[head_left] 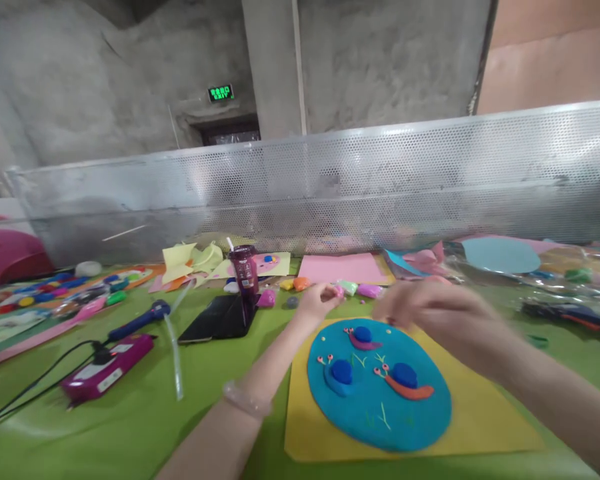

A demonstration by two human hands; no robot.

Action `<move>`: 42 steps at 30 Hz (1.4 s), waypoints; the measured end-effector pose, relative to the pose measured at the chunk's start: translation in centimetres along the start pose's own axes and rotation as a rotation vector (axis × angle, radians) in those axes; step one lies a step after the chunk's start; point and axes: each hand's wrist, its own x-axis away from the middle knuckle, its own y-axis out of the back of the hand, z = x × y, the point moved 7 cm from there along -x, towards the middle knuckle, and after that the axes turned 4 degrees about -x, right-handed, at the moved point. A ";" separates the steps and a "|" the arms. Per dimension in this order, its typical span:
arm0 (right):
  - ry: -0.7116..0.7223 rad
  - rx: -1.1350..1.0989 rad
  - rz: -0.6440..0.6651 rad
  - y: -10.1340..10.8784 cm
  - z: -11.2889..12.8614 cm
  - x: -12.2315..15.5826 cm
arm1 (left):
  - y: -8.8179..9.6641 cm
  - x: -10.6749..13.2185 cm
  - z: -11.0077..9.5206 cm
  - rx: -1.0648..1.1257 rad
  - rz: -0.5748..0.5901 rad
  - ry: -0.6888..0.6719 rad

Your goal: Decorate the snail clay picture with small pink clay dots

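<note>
My left hand (319,301), with a bracelet (247,399) on its wrist, pinches a small piece of pink clay (338,291) beyond the blue disc. My right hand (430,308) hovers over the far right edge of the disc; motion smears its fingers, so I cannot tell what they hold. The blue clay disc (350,420) lies on a yellow sheet (485,420). On it are three clay snails with dark blue shells: a purple one (363,343), a blue one (337,387) and an orange one (415,392). Thin green strands (384,419) lie between them.
Bags of coloured clay (369,291) lie beyond the disc. To the left are a dark cup with a straw (245,270), a black tablet-like slab (215,320), a purple power strip (107,373) and cables. Pink paper (340,269) and a perforated metal screen (330,187) stand behind.
</note>
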 end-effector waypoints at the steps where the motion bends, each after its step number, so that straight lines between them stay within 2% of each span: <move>1: 0.011 0.029 0.013 -0.3 -0.6 -0.7 | -0.6 0.0 -0.6 0.086 0.008 0.006; 5: 0.059 0.119 -0.042 -0.8 -4.1 -2.6 | -2.5 0.3 -2.1 0.417 0.061 0.043; 9: 0.087 0.113 -0.119 -0.5 -6.6 -2.3 | -3.8 1.5 -2.3 0.671 0.122 0.134; 16: 0.134 0.050 -0.026 -0.6 -5.7 -1.0 | -6.1 4.3 -3.4 0.923 0.241 0.284; 22: 0.012 -0.086 0.054 -0.8 -5.9 -0.7 | -6.6 4.8 -3.4 1.019 0.261 0.289; 27: -0.066 -0.178 0.110 -1.2 -6.2 -0.3 | -6.8 5.2 -3.1 0.985 0.258 0.321; 31: -0.027 -0.072 0.077 -0.9 -5.5 -0.2 | -6.8 5.4 -3.4 0.982 0.260 0.339; 36: -0.008 -0.021 -0.037 -0.6 -5.6 0.1 | -6.1 5.2 -3.7 0.893 0.242 0.354; 42: 0.039 -0.044 -0.032 -1.2 -6.5 0.9 | -5.7 5.5 -3.7 0.830 0.169 0.440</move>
